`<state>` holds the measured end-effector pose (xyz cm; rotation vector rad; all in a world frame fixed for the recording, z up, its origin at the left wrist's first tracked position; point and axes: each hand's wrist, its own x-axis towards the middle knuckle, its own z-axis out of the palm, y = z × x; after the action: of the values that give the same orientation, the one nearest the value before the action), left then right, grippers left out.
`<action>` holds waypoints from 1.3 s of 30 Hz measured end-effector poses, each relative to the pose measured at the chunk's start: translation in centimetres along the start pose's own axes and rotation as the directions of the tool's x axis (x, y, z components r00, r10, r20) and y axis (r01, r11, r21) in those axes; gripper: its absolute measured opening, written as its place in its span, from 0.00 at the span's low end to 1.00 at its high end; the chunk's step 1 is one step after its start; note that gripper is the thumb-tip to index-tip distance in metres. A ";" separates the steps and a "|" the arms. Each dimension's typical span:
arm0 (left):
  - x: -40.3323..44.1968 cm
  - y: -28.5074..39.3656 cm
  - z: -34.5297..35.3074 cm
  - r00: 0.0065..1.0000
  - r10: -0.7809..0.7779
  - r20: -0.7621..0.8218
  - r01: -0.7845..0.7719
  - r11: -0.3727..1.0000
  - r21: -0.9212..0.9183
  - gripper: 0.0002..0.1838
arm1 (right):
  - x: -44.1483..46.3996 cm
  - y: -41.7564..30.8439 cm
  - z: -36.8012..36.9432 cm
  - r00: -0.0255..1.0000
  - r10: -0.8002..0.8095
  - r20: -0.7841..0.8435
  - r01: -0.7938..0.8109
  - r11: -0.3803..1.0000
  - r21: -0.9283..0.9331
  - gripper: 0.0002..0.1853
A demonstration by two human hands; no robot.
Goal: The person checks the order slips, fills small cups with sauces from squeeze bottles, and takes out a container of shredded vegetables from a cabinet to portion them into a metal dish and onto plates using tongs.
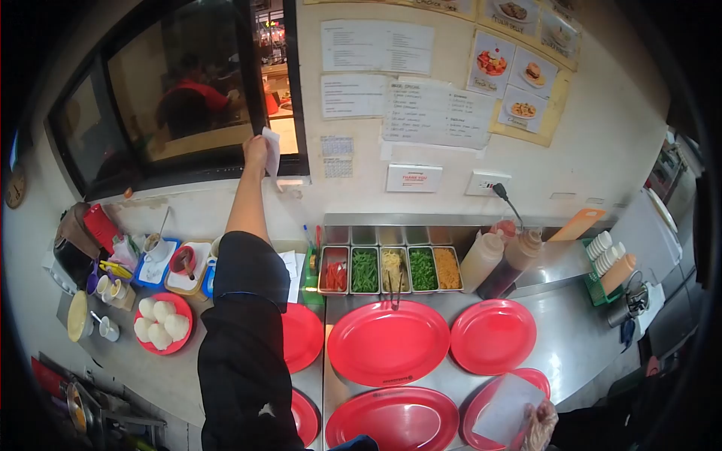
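"Where is the slip [273, 150] lying from the fingers?"

"It's hanging upright beside the left hand [256, 154], on its right side, long axis running roughly up and down, just by the window's [188, 90] edge. Those fingers are closing narrowly on it, and that hand is the nearer one."

"And the right hand [540, 426]?"

"It's holding the sheet [508, 410] by its near right part, thumb and fingers pinching together. The sheet is stretching away up and to the left of them, tilting over a red plate [475, 406]. I can't tell whether it's touching the plate, or which way its long axis is running."

"Is any writing showing?"

"The white card [414, 179] on the wall is reading THANK YOU in red. A heading by the top photos [432, 6] is showing CHICKEN. The notices [436, 116] are carrying lines too small for me to read."

"Any brand?"

"The big oval [388, 342] is bearing a dark mark on its near rim, but I'm not making out the name."
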<state>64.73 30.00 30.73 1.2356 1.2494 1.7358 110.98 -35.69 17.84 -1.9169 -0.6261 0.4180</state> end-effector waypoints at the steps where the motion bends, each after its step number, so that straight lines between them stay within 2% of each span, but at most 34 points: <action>1: -0.2 0.2 0.2 1.000 0.009 0.004 -0.009 1.000 0.001 0.06 | -1.9 -3.1 -0.2 0.974 0.224 -0.034 -0.225 0.974 -0.025 0.25; 2: 0.1 0.0 0.0 1.000 0.004 -0.004 -0.004 1.000 -0.010 0.06 | -2.3 -3.8 0.1 0.974 0.226 -0.031 -0.226 0.974 -0.016 0.25; 4: 0.7 -0.5 -0.2 1.000 0.026 -0.016 -0.026 0.999 0.030 0.07 | -3.0 -4.4 0.5 0.963 0.121 -0.240 -0.128 0.992 -0.016 0.21; 5: -1.0 0.7 0.3 1.000 0.003 -0.030 -0.002 0.999 0.051 0.08 | -2.4 -2.9 0.4 0.965 0.120 -0.235 -0.126 0.992 -0.013 0.21; 7: -2.3 1.1 1.1 0.998 0.034 0.056 -0.031 0.998 -0.051 0.11 | -0.6 1.1 0.1 0.994 0.079 -0.076 -0.075 0.995 0.062 0.20; 8: -0.7 -0.8 1.1 0.992 0.033 0.125 -0.021 0.995 -0.097 0.13 | -0.5 0.4 0.7 0.995 0.073 -0.069 -0.069 0.996 0.059 0.20; 9: 1.2 -2.9 1.1 0.986 0.044 0.161 -0.036 0.998 -0.053 0.13 | -0.7 -1.1 1.6 0.994 0.089 -0.057 -0.086 0.995 0.055 0.20; 11: -2.0 -0.3 1.3 0.978 0.127 0.165 -0.143 0.986 0.091 0.12 | 0.2 -1.1 2.4 0.994 0.100 -0.040 -0.098 0.994 0.049 0.21; 13: -4.4 2.0 1.6 0.980 0.174 0.096 -0.188 0.969 0.159 0.12 | 2.9 0.7 2.6 0.978 -0.198 0.069 0.184 0.968 0.168 0.12; 14: -6.2 2.8 1.8 0.969 0.244 0.033 -0.246 0.965 0.091 0.10 | 1.5 -2.0 4.0 0.989 -0.143 -0.045 0.149 0.964 0.222 0.12; 15: -8.6 3.5 1.7 0.969 0.238 0.074 -0.242 0.969 0.051 0.09 | 0.9 -3.7 4.7 0.989 -0.144 -0.038 0.149 0.962 0.228 0.12; 16: -12.1 4.6 1.5 0.966 0.232 0.117 -0.235 0.972 0.012 0.09 | 0.5 -5.0 5.0 0.987 -0.162 0.020 0.144 0.923 0.358 0.12; 17: -17.4 7.0 1.8 0.973 0.166 0.162 -0.137 0.975 -0.176 0.08 | 0.0 -6.1 5.1 0.980 -0.185 0.075 0.127 0.868 0.479 0.12; 18: -23.0 9.2 1.7 0.970 0.106 0.218 -0.023 0.935 -0.354 0.10 | -0.2 -6.7 5.2 0.987 -0.143 0.077 0.084 0.855 0.512 0.11; 20: -30.2 9.4 0.1 0.911 0.056 0.408 0.019 0.984 -0.179 0.14 | -0.7 -7.6 5.7 0.980 -0.177 0.087 0.103 0.837 0.538 0.10; 22: -37.5 11.1 -1.4 0.869 -0.057 0.491 0.189 0.956 -0.225 0.14 | -1.4 -8.4 5.9 0.973 -0.207 0.101 0.117 0.823 0.556 0.10; 24: -42.3 10.9 -2.8 0.854 -0.105 0.509 0.237 0.950 -0.202 0.15 | -2.0 -9.2 5.9 0.945 -0.306 0.113 0.184 0.785 0.591 0.08; 25: -44.3 11.0 -3.3 0.836 -0.137 0.532 0.271 0.945 -0.184 0.16 | -2.2 -9.4 6.1 0.945 -0.302 0.124 0.177 0.794 0.582 0.08; 26: -46.2 11.4 -3.7 0.840 -0.141 0.524 0.276 0.942 -0.189 0.22 | -2.5 -9.4 6.3 0.934 -0.326 0.146 0.169 0.764 0.623 0.07; 27: -47.8 11.9 -4.3 0.839 -0.166 0.518 0.298 0.937 -0.184 0.22 | -2.8 -9.5 6.3 0.923 -0.346 0.169 0.156 0.736 0.659 0.06; 28: -49.2 12.4 -5.1 0.847 -0.149 0.511 0.274 0.945 -0.179 0.25 | -3.1 -9.7 6.3 0.924 -0.333 0.188 0.141 0.753 0.643 0.06; 30: -51.1 12.6 -6.6 0.853 -0.114 0.509 0.230 0.958 -0.169 0.33 | -3.7 -9.9 6.4 0.905 -0.354 0.237 0.087 0.699 0.710 0.04; 31: -52.5 13.9 -6.8 0.875 -0.095 0.475 0.218 0.953 -0.211 0.30 | -4.1 -9.8 6.3 0.909 -0.329 0.255 0.069 0.722 0.688 0.04; 33: -54.1 15.1 -7.5 0.876 -0.127 0.465 0.226 0.960 -0.165 0.25 | -4.5 -9.7 6.2 0.869 -0.415 0.271 0.115 0.701 0.704 0.05; 34: -54.9 15.8 -8.1 0.851 -0.212 0.480 0.307 0.943 -0.127 0.20 | -4.5 -9.5 6.3 0.870 -0.407 0.279 0.107 0.708 0.698 0.05; 36: -56.0 16.0 -8.7 0.855 -0.174 0.489 0.258 0.960 -0.110 0.20 | -4.9 -9.0 6.4 0.865 -0.416 0.281 0.050 0.629 0.776 0.05; 39: -56.7 16.2 -9.7 0.836 -0.094 0.541 0.165 0.983 -0.084 0.22 | -5.4 -8.9 6.0 0.877 -0.386 0.285 0.043 0.655 0.754 0.05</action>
<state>74.90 -28.79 27.44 1.3956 0.8496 1.2234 101.29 -31.59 23.54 -0.9469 -0.8113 0.8062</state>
